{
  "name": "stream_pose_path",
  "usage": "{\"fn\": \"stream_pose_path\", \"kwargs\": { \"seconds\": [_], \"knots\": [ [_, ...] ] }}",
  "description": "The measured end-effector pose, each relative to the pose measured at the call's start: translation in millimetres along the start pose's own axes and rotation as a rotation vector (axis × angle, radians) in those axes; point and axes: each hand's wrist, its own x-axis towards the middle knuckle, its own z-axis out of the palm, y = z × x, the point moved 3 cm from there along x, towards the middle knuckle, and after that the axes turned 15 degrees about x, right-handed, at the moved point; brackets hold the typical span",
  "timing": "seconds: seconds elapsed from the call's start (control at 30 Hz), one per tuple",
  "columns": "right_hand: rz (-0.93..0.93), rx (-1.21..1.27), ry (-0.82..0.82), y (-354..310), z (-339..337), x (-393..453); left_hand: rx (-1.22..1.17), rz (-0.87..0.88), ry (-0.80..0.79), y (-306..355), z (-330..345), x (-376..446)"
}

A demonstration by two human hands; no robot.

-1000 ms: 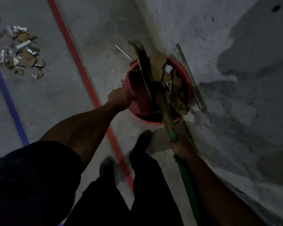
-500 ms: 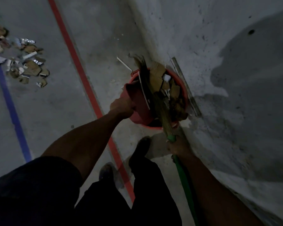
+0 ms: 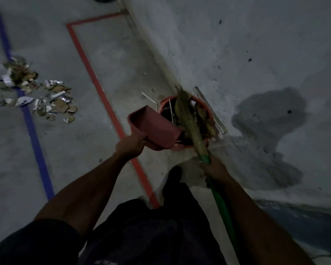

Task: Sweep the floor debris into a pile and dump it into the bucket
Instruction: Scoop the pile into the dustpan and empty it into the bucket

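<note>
Half a second back the reddish-pink plastic dustpan (image 3: 155, 128) sat tipped into the round red plastic bucket (image 3: 182, 144); now it has come up and out to the left, its open scoop facing up and lying just over the bucket's near-left rim. Fingers of the left hand (image 3: 129, 146) are curled tight round the dustpan's near end, holding it clear of the floor. Closed round the top of the green handle, the right hand (image 3: 213, 168) holds the straw-bristled broom (image 3: 187, 119), whose bristles reach down into the bucket among brown cardboard scraps (image 3: 203, 117) already inside. That bucket stands on the grey concrete floor (image 3: 84, 150) against the foot of the grey wall (image 3: 256, 54), just right of a red tape line (image 3: 103, 96). Well to the left, a loose pile of cardboard and silvery foil debris (image 3: 46, 98) lies spread across a blue tape line (image 3: 33, 131). A thin white strip (image 3: 149, 97) lies on the floor just left of the bucket, and a pale flat bar (image 3: 210, 109) leans along the wall beside it. Dark shoes and trouser legs show at the near edge.
</note>
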Motion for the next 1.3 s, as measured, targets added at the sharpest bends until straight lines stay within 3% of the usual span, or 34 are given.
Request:
{"fn": "stream_pose_path", "kwargs": {
  "seconds": [0.1, 0.27, 0.47, 0.57, 0.73, 0.93, 1.3],
  "knots": [
    [-0.007, 0.214, -0.032, -14.3, 5.3, -39.6, -0.288, 0.009, -0.025, -25.8, 6.0, -25.6],
    [0.048, 0.409, -0.083, -57.5, 19.8, -74.8, -0.803, -0.187, -0.097, -64.0, 9.4, -60.3],
    [0.066, 0.436, -0.124, -107.2, 54.5, -67.2, -0.987, -0.313, -0.082, -100.0, -16.8, -83.6],
    [0.064, 0.406, -0.155, -134.4, 78.4, -52.6, -0.969, -0.441, -0.03, -123.4, -33.0, -80.9],
    [0.065, 0.378, -0.205, -186.1, 120.7, -7.4, -0.86, -0.504, 0.123, -163.8, -64.1, -52.0],
    [0.118, 0.352, -0.215, -265.7, 167.3, 74.9, -0.534, -0.591, 0.215, -211.0, -111.6, 18.1],
    [0.225, 0.35, -0.245, -373.3, 222.1, 167.1, -0.372, -0.513, 0.281, -277.8, -183.5, 121.2]
  ]
}}
